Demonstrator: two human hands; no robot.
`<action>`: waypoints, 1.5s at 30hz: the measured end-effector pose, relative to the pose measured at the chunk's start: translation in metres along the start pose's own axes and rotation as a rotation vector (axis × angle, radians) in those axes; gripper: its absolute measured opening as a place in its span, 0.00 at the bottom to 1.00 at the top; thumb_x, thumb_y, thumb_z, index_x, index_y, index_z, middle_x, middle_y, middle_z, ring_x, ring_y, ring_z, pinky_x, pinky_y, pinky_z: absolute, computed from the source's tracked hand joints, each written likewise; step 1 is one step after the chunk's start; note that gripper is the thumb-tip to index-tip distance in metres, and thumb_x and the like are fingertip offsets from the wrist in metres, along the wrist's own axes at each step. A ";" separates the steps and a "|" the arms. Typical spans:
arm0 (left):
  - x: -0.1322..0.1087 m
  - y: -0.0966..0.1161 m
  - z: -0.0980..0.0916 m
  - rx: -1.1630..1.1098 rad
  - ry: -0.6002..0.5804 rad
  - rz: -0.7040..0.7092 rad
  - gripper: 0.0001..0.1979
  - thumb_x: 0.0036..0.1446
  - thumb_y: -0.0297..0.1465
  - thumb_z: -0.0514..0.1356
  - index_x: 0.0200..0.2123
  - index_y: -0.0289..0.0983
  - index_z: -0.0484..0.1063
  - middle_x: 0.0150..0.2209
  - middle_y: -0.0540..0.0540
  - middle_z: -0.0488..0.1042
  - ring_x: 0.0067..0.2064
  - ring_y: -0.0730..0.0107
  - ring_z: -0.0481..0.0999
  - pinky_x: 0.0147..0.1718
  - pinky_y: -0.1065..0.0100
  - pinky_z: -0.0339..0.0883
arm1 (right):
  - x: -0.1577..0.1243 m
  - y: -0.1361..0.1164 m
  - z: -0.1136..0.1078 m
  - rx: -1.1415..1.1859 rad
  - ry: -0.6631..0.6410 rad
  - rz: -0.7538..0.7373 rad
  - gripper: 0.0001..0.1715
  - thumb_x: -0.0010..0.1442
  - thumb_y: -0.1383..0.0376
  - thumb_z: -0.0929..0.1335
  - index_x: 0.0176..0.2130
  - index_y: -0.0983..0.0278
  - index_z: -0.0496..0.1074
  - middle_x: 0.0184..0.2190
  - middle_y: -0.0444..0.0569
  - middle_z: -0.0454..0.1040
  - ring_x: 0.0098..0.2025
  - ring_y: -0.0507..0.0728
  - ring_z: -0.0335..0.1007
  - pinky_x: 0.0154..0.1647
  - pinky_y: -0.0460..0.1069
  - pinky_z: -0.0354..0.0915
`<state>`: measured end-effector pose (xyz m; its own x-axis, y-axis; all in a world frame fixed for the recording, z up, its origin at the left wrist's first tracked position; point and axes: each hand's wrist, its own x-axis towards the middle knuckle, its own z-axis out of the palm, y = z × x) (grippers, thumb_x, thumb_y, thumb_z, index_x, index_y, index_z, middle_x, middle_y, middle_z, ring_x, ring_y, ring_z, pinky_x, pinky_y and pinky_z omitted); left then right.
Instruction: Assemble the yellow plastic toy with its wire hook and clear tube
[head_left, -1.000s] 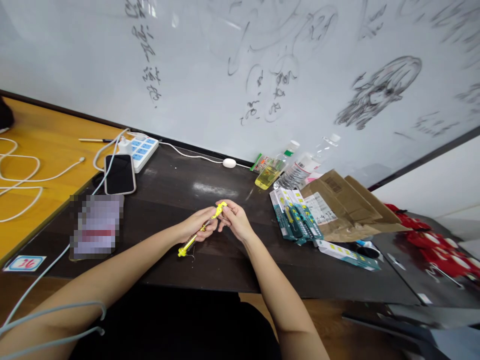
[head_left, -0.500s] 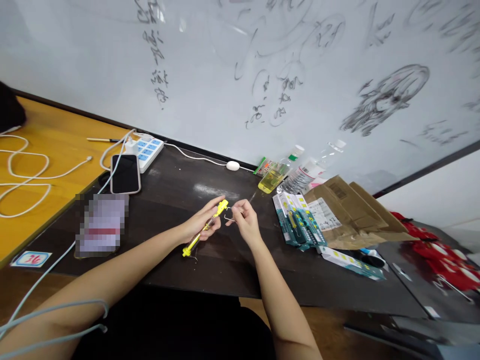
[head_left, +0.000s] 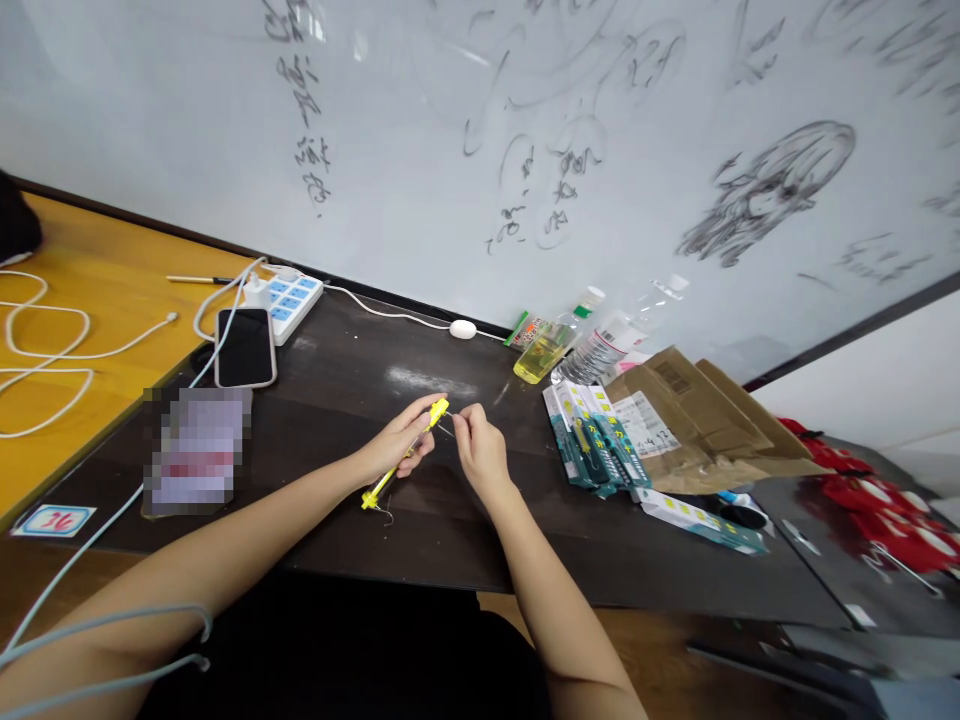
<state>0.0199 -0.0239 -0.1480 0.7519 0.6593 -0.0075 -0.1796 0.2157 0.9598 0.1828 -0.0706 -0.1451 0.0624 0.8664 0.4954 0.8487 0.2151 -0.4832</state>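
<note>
My left hand (head_left: 399, 440) is closed around a yellow tool (head_left: 438, 411) with a clear shaft, held slanting over the dark table. Its lower yellow end (head_left: 370, 499) sticks out below the fingers, with a thin curved wire hook (head_left: 387, 518) beside it. From the upper end a thin metal wire (head_left: 445, 429) reaches toward my right hand (head_left: 481, 450). The fingers of that hand are pinched together at the wire's end.
Teal and white boxes (head_left: 592, 440), a torn brown package (head_left: 705, 425) and bottles (head_left: 551, 350) stand to the right on the dark table (head_left: 322, 430). A phone (head_left: 245, 347) and a power strip (head_left: 296, 308) lie at the left. Red items (head_left: 892, 510) are far right.
My right hand has turned and its fingers have closed more tightly at the wire. The wire's angle has changed. My left hand still holds the yellow tool, and the whole view has shifted slightly.
</note>
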 end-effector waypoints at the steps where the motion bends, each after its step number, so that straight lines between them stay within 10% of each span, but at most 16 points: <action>1: 0.000 0.000 0.000 0.001 0.003 0.002 0.28 0.62 0.44 0.49 0.64 0.49 0.47 0.23 0.57 0.60 0.12 0.86 0.53 0.09 0.82 0.49 | -0.001 -0.002 0.001 -0.009 -0.007 -0.018 0.13 0.65 0.59 0.56 0.32 0.61 0.61 0.23 0.44 0.64 0.24 0.52 0.61 0.28 0.46 0.53; 15: 0.003 -0.006 -0.001 0.061 0.079 -0.029 0.26 0.62 0.36 0.49 0.63 0.49 0.48 0.22 0.59 0.59 0.12 0.85 0.55 0.10 0.81 0.51 | 0.000 0.000 0.007 0.479 -0.159 0.109 0.10 0.63 0.57 0.60 0.35 0.61 0.61 0.20 0.37 0.58 0.22 0.48 0.53 0.26 0.44 0.53; 20: 0.002 -0.002 0.002 -0.060 0.042 -0.102 0.11 0.61 0.38 0.50 0.46 0.42 0.58 0.21 0.59 0.60 0.11 0.85 0.51 0.08 0.82 0.47 | 0.005 0.011 0.003 0.683 -0.234 0.261 0.21 0.59 0.53 0.64 0.48 0.61 0.65 0.14 0.33 0.51 0.14 0.46 0.46 0.15 0.43 0.48; 28: 0.001 -0.002 0.002 -0.123 -0.093 -0.151 0.12 0.60 0.42 0.52 0.35 0.41 0.55 0.20 0.59 0.59 0.11 0.86 0.49 0.07 0.83 0.44 | 0.009 0.013 0.007 0.982 -0.360 0.324 0.23 0.54 0.52 0.68 0.43 0.66 0.71 0.15 0.34 0.54 0.14 0.44 0.44 0.12 0.42 0.54; 35: 0.000 0.001 0.002 -0.033 -0.028 -0.069 0.15 0.61 0.40 0.52 0.49 0.43 0.56 0.22 0.59 0.59 0.12 0.86 0.51 0.08 0.83 0.46 | 0.010 0.018 0.002 0.957 -0.320 0.317 0.20 0.57 0.52 0.65 0.44 0.63 0.66 0.14 0.32 0.46 0.14 0.45 0.41 0.12 0.42 0.53; 39: 0.000 0.001 0.001 0.049 0.008 -0.028 0.29 0.62 0.38 0.51 0.63 0.50 0.41 0.23 0.58 0.62 0.12 0.86 0.54 0.10 0.83 0.49 | 0.007 0.016 0.002 0.759 -0.157 0.212 0.13 0.58 0.57 0.65 0.41 0.61 0.61 0.17 0.34 0.53 0.18 0.47 0.51 0.20 0.43 0.56; 45: 0.001 0.001 0.001 0.028 0.012 -0.043 0.28 0.62 0.40 0.51 0.63 0.50 0.47 0.23 0.57 0.62 0.12 0.87 0.54 0.10 0.83 0.48 | -0.003 0.003 0.011 0.444 -0.080 -0.016 0.09 0.63 0.61 0.60 0.43 0.61 0.59 0.27 0.43 0.68 0.26 0.51 0.63 0.30 0.47 0.59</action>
<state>0.0210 -0.0244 -0.1470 0.7510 0.6583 -0.0519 -0.1297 0.2241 0.9659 0.1790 -0.0681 -0.1560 -0.0046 0.8899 0.4561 0.5409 0.3858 -0.7474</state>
